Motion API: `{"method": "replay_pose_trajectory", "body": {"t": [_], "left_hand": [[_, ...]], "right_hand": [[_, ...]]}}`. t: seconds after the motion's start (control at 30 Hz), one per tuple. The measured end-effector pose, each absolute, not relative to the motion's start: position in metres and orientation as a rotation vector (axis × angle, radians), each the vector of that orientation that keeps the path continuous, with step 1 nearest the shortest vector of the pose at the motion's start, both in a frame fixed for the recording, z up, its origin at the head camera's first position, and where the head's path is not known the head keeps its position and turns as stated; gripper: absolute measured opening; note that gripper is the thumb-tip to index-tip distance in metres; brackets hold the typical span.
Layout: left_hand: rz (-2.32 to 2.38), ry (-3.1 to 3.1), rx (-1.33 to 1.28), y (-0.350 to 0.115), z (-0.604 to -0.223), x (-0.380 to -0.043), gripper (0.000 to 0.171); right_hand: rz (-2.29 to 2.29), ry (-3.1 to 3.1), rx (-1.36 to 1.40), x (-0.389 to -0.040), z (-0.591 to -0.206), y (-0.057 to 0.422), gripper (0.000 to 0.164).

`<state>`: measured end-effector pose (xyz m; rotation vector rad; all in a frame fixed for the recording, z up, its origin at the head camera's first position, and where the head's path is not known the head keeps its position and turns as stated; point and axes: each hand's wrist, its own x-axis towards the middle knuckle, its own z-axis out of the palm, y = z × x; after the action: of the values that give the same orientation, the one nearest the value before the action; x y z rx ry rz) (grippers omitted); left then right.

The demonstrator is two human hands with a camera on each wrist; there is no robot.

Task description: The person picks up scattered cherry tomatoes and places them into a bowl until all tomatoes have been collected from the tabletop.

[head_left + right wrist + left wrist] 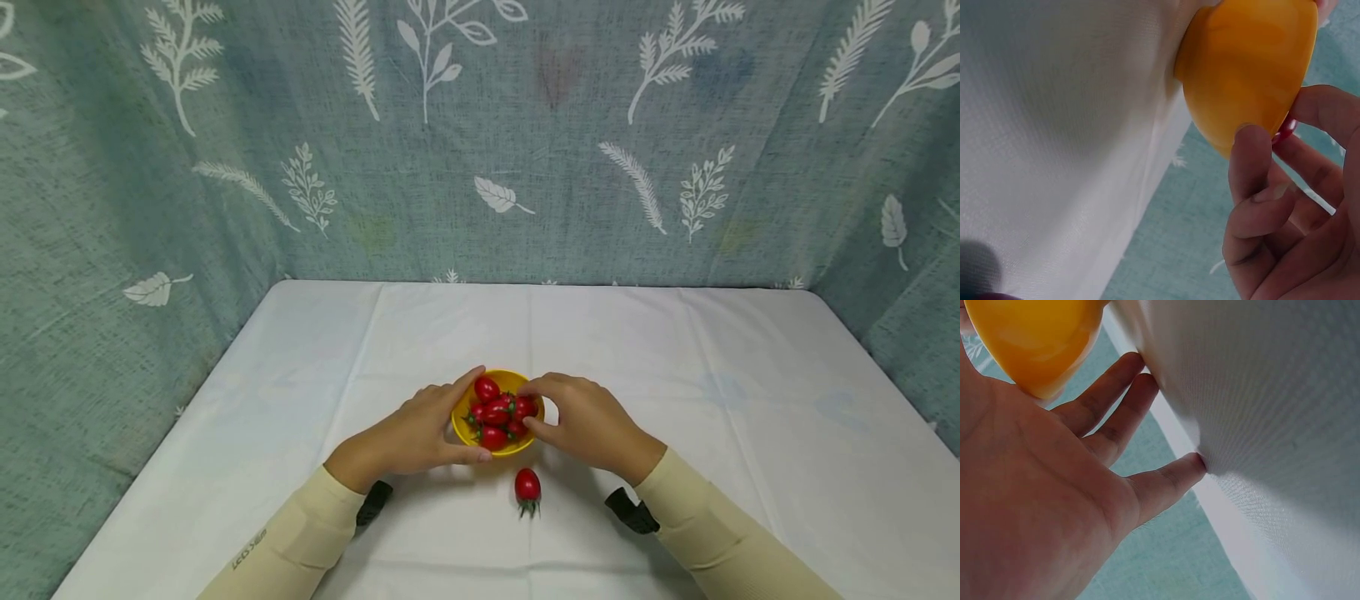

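A small yellow bowl (512,380) filled with several red cherry tomatoes (496,412) stands on the white cloth. My left hand (423,429) holds the bowl from its left, thumb at the near rim and index finger at the far rim. In the left wrist view its other fingers spread below the bowl (1041,344), tips at the cloth. From the right, my right hand (588,417) reaches over the rim and pinches a cherry tomato (526,407) between thumb and index finger. The right wrist view shows a sliver of that tomato (1285,129); the bowl hides the rest.
One loose cherry tomato (528,485) with a green stem lies on the cloth in front of the bowl. The white-covered table (420,333) meets a blue-green leaf-patterned curtain (480,142) at the back and sides. Black straps (633,512) show at both wrists.
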<state>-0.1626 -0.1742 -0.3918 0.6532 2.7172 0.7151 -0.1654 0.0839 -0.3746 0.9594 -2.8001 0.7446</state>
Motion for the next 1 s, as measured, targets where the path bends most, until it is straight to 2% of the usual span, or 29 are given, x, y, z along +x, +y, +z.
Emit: {"method": "replay_pose_trajectory", "body": {"t": [0.43, 1.0], "left_hand": [[0.722, 2.721, 0.651, -0.173, -0.393, -0.163, 0.109], [0.713, 2.711, 0.617, -0.173, -0.392, -0.162, 0.109]], "right_hand": [[0.707, -2.73, 0.932, -0.143, -0.37, 0.101, 0.037], [0.557, -2.822, 0.802, -0.119, -0.375, 0.155, 0.033]]}}
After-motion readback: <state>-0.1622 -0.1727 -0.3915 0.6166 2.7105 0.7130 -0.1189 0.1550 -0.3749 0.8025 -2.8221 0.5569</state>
